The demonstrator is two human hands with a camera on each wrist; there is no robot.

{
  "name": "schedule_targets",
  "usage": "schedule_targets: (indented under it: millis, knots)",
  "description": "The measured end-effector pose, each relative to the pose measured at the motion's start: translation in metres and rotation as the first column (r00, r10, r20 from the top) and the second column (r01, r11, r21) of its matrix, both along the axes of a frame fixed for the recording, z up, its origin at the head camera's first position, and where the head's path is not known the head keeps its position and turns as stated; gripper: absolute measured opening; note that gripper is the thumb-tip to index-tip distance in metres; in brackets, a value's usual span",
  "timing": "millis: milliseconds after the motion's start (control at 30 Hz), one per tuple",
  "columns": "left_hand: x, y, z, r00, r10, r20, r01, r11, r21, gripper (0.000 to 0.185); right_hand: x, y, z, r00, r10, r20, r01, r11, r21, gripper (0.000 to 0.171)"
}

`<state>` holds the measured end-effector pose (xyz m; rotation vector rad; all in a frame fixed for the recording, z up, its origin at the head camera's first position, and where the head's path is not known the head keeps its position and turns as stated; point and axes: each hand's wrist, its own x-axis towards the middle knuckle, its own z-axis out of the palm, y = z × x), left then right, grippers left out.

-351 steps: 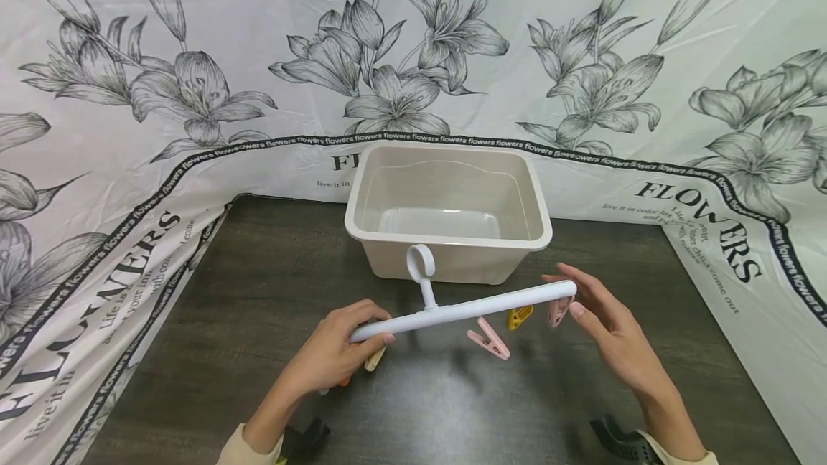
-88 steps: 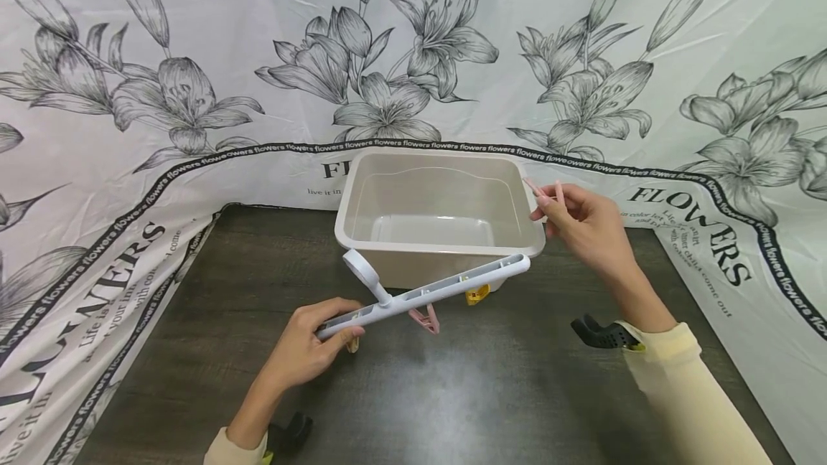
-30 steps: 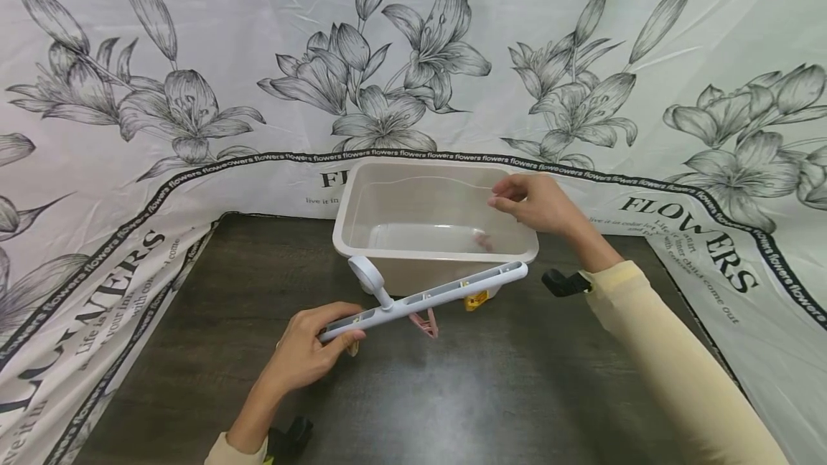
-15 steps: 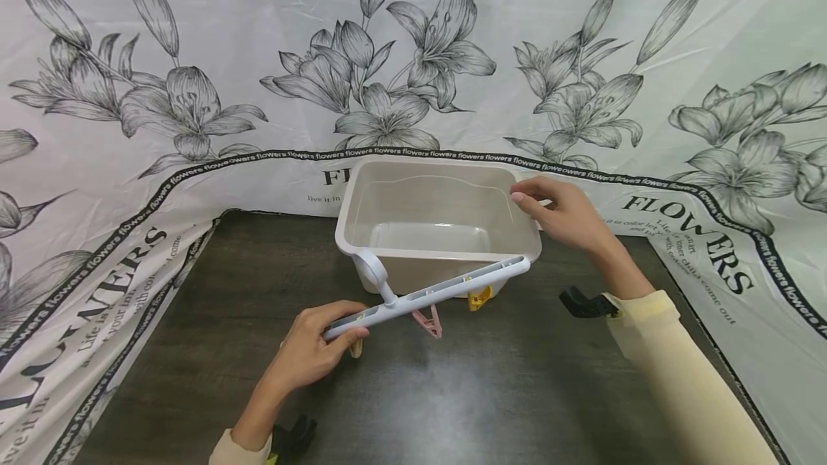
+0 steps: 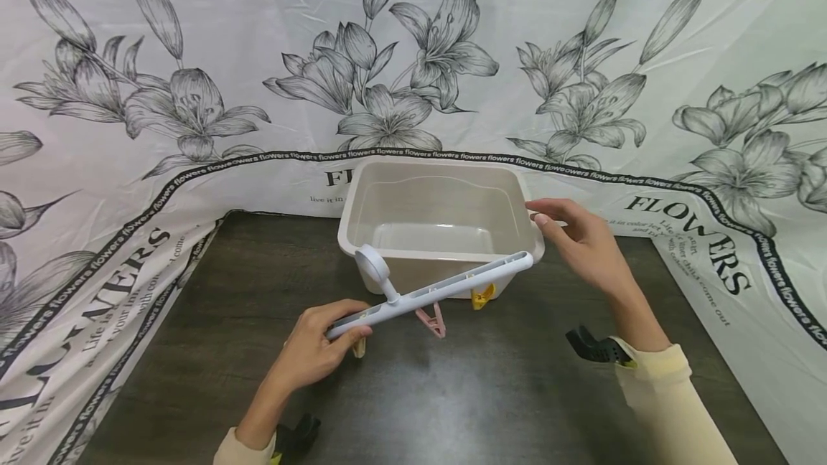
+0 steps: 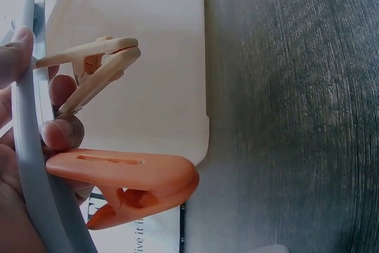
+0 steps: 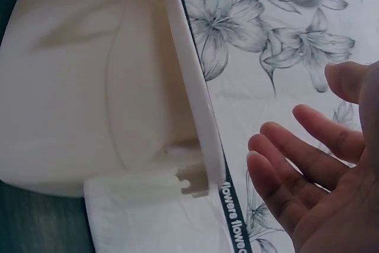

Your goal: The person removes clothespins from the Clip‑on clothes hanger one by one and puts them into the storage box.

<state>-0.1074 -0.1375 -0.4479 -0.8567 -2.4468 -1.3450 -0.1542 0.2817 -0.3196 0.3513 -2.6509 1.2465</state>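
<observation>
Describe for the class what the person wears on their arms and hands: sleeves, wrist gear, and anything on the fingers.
Both arms wear pale cream-yellow long sleeves: the right sleeve shows along the forearm, the left sleeve only at its cuff. A black, ridged wrist mount sits at the right wrist, and another black mount at the left. The left hand and right hand are bare, without gloves; no rings are visible.

The tub blocks the back of the desk; the hanger bars its front; elsewhere hands pass freely.
</observation>
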Motion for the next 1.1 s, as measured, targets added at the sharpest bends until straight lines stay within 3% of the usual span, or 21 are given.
schedule_targets:
  millis: [267,433,700,900,1100]
  knots:
    - [-0.001,0.002,-0.003,1.0,0.005,-0.023,-0.005,1.0,0.02,0.027,0.026,-0.001,-0.02,0.995,0.015,-0.102,-0.033,0.984,-0.178,0.034]
    - [-0.002,0.003,0.0,1.0,0.011,-0.019,-0.011,1.0,0.019,0.026,0.038,-0.005,-0.027,0.993,0.019,-0.118,-0.048,0.967,-0.249,0.035]
    - [-0.008,0.007,0.009,0.999,-0.004,-0.039,0.005,1.0,0.031,0.025,0.046,-0.013,-0.031,0.979,0.067,-0.193,-0.144,0.896,-0.42,0.033]
    - [-0.015,0.01,0.019,0.997,-0.017,-0.07,0.019,0.999,0.031,0.024,0.047,-0.015,-0.034,0.975,0.093,-0.202,-0.179,0.865,-0.469,0.032]
    - [-0.019,0.01,0.031,0.997,-0.058,-0.051,0.06,0.997,0.038,0.024,0.048,-0.018,-0.037,0.976,0.101,-0.193,-0.184,0.856,-0.483,0.032]
